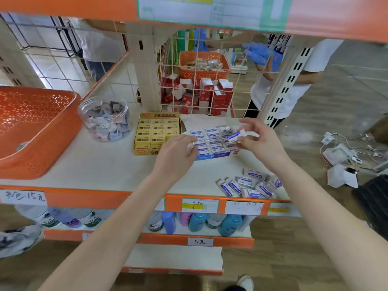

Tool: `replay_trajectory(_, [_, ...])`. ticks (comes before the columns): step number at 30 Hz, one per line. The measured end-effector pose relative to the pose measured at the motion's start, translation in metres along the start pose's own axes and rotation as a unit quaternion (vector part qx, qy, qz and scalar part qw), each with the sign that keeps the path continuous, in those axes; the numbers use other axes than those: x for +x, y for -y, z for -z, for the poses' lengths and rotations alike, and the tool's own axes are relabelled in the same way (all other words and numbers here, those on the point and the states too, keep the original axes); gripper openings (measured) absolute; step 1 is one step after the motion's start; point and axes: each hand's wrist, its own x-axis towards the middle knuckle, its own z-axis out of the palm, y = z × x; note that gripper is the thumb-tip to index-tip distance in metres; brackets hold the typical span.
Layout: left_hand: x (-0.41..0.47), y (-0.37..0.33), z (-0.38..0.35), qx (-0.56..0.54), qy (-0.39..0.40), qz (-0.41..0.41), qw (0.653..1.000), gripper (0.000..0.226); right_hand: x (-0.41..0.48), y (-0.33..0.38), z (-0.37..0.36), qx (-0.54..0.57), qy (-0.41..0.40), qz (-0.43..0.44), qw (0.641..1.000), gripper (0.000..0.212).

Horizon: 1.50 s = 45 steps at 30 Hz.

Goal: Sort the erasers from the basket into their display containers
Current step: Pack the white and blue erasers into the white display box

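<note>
A blue-sleeved eraser (233, 137) is pinched by the right hand's (263, 141) fingertips over the blue display box (212, 157) — angled for slotting into a row. The left hand (176, 153) is curled at the box's near-left edge, perhaps to steady it — any grip cannot be told.

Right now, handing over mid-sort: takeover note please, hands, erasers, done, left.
Right hand pinches a blue-white eraser over the blue display box.
Left hand sits at that box's left edge; grip unclear.
Done: blue box nearly full, yellow box looks full, jar holds mixed erasers.
Left: place the held one, then the loose pile at the shelf's front right.
Orange basket looks nearly empty.
</note>
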Motion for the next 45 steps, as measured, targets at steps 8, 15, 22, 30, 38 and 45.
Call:
replay_trajectory(8, [0.016, -0.003, -0.026, 0.209, 0.086, -0.125, 0.966, 0.051, 0.024, -0.004, -0.002, -0.319, -0.024, 0.129, 0.939, 0.038])
replay_trajectory(15, [0.018, 0.008, -0.034, 0.235, 0.025, -0.152, 0.960, 0.063, 0.031, -0.008, -0.018, -0.305, 0.052, 0.072, 0.948, 0.034])
replay_trajectory(22, [0.015, 0.008, -0.034, 0.214, 0.036, -0.136, 0.967, 0.070, 0.035, -0.006, -0.008, -0.353, 0.057, 0.138, 0.923, 0.025])
replay_trajectory(30, [0.014, 0.011, -0.040, 0.203, -0.045, -0.148, 0.967, 0.055, 0.057, -0.027, -0.006, -0.466, 0.111, 0.161, 0.863, 0.030])
replay_trajectory(38, [0.014, 0.013, -0.042, 0.195, -0.017, -0.134, 0.971, 0.056, 0.058, -0.030, -0.019, -0.383, 0.027, 0.157, 0.910, 0.015])
replay_trajectory(45, [0.014, 0.013, -0.043, 0.177, -0.024, -0.137, 0.974, 0.053, 0.057, -0.027, -0.020, -0.404, 0.047, 0.136, 0.903, 0.020])
